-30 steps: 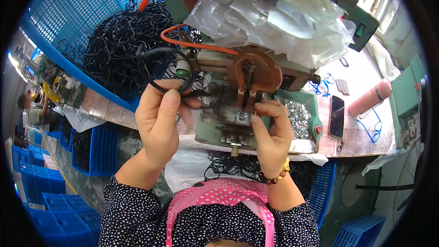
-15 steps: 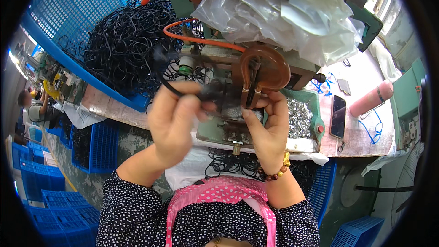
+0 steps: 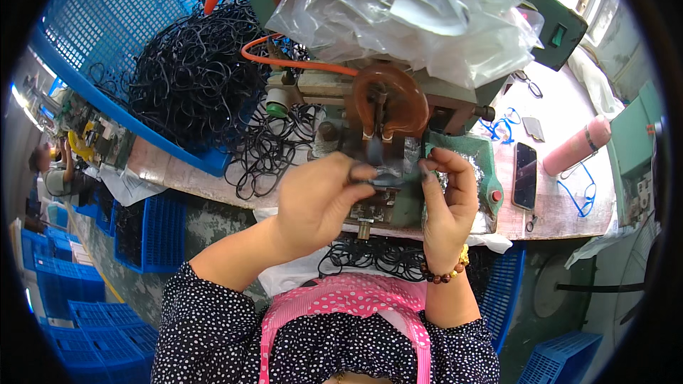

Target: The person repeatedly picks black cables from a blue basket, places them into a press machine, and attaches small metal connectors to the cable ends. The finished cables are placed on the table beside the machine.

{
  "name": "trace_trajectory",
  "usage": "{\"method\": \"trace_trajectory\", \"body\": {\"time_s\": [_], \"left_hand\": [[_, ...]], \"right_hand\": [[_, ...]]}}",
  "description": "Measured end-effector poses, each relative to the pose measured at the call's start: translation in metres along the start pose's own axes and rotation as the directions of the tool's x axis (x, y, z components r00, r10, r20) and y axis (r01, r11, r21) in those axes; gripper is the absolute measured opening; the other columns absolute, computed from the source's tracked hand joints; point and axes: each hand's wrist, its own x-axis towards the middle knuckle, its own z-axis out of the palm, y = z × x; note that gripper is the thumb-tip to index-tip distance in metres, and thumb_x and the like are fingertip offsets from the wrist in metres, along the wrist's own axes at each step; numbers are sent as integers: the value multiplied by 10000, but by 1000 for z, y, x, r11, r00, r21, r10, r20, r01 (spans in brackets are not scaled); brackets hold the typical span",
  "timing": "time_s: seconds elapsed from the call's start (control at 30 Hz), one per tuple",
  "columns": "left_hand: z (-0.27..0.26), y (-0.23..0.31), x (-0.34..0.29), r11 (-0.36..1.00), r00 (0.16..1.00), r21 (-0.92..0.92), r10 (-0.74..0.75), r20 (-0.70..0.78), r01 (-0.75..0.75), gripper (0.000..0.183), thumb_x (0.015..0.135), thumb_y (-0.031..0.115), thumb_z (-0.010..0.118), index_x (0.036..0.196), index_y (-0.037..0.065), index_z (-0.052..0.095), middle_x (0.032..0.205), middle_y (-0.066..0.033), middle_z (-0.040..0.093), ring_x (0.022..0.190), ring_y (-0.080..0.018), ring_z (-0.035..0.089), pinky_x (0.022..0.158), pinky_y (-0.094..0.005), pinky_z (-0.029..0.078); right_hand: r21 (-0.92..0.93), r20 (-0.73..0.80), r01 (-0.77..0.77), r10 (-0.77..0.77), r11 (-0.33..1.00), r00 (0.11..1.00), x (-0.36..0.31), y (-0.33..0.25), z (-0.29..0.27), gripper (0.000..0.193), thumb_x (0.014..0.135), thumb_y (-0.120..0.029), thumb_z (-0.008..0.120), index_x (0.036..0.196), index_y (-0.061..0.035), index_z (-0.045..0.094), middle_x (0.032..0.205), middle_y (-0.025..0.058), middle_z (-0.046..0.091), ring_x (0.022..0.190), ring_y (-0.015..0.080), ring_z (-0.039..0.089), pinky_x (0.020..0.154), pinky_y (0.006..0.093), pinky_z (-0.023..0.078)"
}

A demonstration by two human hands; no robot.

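A blurred black cord (image 3: 390, 178) runs between my two hands, in front of the small press machine. Its left part is pinched between the thumb and fingers of my left hand (image 3: 316, 199). My right hand (image 3: 449, 203) has its thumb and forefinger closed at the cord's other end, though motion blur softens the detail there. Just beyond the hands stands the press head with a brown looped guard (image 3: 391, 103) around it. More black cords (image 3: 267, 153) lie loose on the table left of the machine.
A blue basket (image 3: 135, 124) heaped with black cords (image 3: 196, 75) stands at the left. Clear plastic bags (image 3: 420, 18) drape over the machine. A green tray (image 3: 487, 163) with silvery bits, a phone (image 3: 525, 176), a pink bottle (image 3: 578, 146) and blue cords (image 3: 585, 199) are on the right.
My left hand has moved right and slightly down, toward the front of the press. My right hand has drawn back from the press head, a little right. The cord now spans between them.
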Motion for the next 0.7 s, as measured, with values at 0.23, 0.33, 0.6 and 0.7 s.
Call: {"method": "trace_trajectory", "body": {"time_s": [0.23, 0.33, 0.6, 0.7], "left_hand": [[11, -4, 3, 997, 995, -63, 25, -98, -32, 153, 876, 58, 710, 1009, -3, 667, 834, -157, 639, 687, -357, 631, 583, -403, 485], [13, -7, 1, 987, 992, -142, -93, -91, 79, 175, 856, 56, 725, 1007, -10, 665, 841, -159, 646, 689, -363, 630, 582, -408, 487], [18, -12, -5, 996, 991, -89, 11, -132, -23, 190, 832, 52, 745, 977, -27, 652, 835, -162, 648, 689, -376, 628, 585, -416, 492], [20, -13, -7, 993, 991, -116, -9, -132, -7, 195, 831, 49, 746, 979, -30, 646, 835, -162, 652, 690, -374, 629, 589, -414, 496]], "right_hand": [[15, -15, 2, -2, 1000, 1000, -2, 3, -1, 264, 939, 65, 616, 1202, 48, 600, 1122, 99, 647, 1057, 162, 629, 975, 301, 481], [9, -31, 9, -9, 1000, 999, -3, 4, -3, 263, 941, 68, 616, 1202, 42, 603, 1121, 96, 648, 1056, 159, 629, 976, 300, 480], [-20, -103, 47, -49, 999, 993, -5, 7, -22, 256, 952, 69, 617, 1204, 28, 606, 1123, 88, 657, 1059, 155, 632, 979, 299, 478], [-99, -161, 119, -134, 988, 978, -4, 10, -34, 261, 952, 73, 615, 1209, 27, 607, 1127, 90, 658, 1063, 154, 629, 980, 295, 474]]}}
